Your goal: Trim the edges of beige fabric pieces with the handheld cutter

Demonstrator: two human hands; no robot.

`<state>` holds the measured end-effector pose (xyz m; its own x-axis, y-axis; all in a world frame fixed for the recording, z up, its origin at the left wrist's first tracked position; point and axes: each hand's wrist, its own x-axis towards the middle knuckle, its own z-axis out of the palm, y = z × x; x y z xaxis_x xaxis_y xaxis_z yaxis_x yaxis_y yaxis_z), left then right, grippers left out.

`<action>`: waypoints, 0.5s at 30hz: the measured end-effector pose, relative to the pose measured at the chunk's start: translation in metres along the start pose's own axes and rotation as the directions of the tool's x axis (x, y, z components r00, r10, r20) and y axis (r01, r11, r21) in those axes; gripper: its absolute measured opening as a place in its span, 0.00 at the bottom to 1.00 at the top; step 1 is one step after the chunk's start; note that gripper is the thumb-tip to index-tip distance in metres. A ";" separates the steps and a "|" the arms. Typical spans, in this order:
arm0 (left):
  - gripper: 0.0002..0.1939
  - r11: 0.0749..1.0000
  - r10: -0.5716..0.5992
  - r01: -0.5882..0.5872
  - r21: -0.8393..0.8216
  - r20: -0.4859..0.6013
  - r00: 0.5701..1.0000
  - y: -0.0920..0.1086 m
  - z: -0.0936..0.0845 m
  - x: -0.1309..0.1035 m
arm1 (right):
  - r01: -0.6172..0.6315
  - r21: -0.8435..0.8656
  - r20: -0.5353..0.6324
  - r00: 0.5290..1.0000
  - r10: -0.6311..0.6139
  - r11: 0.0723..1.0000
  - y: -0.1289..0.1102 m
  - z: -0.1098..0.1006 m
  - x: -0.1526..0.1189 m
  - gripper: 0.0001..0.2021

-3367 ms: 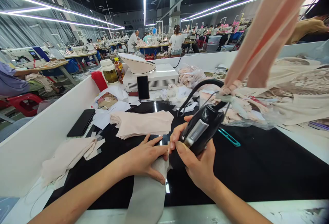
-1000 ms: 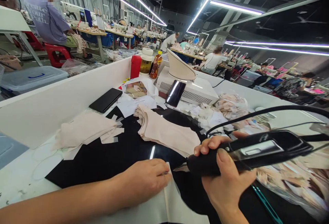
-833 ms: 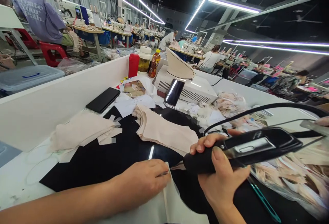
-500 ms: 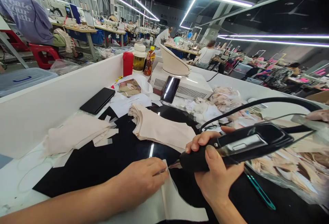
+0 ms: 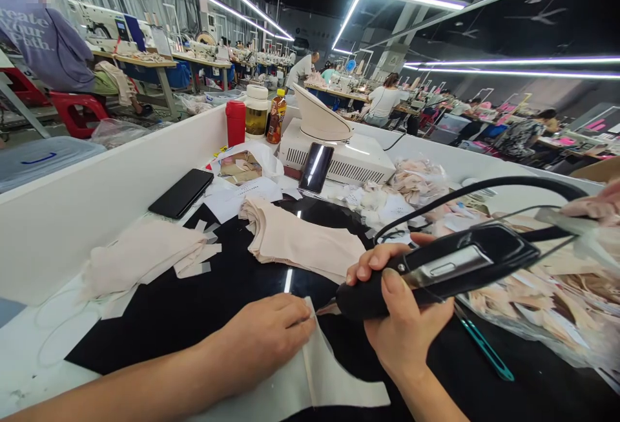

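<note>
My left hand [image 5: 268, 331] is closed, its fingertips pinching the edge of a pale fabric piece [image 5: 339, 380] with a narrow strip or fold along it. My right hand [image 5: 404, 318] is wrapped around a black corded hand tool [image 5: 465, 267] with a silver plate on its side. The tool's narrow metal tip [image 5: 329, 307] points left and is at the fabric edge beside my left fingertips; whether it touches cannot be made out. Beyond my hands lies a stack of pale pink cut fabric [image 5: 305, 238]. Another pale fabric pile [image 5: 143, 254] with translucent tabs lies at the left.
A black phone [image 5: 181, 192], a propped phone [image 5: 316, 167], a white machine [image 5: 339, 154], a red cup [image 5: 236, 123] and bottles stand along the back. Bagged fabric scraps [image 5: 537, 305] and teal tweezers [image 5: 484, 344] lie right. Another person's hand [image 5: 603, 205] shows at the right edge.
The view has shifted slightly. My two hands keep nearly the same grip and position at the fabric edge. The other person's hand at the right edge shows a little more.
</note>
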<state>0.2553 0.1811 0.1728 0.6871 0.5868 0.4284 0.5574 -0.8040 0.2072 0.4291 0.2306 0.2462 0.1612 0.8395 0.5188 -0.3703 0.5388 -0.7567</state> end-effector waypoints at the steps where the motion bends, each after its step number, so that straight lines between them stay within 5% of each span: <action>1: 0.10 1.000 0.000 0.000 0.000 -0.002 1.000 0.000 0.000 0.000 | -0.006 -0.001 0.001 1.000 0.006 1.000 0.001 0.000 -0.001 0.20; 15: 0.10 0.999 0.019 -0.018 0.030 -0.025 1.000 -0.003 -0.002 -0.006 | 0.005 0.021 -0.012 1.000 -0.004 1.000 -0.006 -0.002 -0.002 0.20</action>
<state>0.2488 0.1793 0.1713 0.6859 0.5686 0.4541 0.5583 -0.8114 0.1727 0.4333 0.2253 0.2489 0.1741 0.8381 0.5171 -0.3890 0.5409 -0.7457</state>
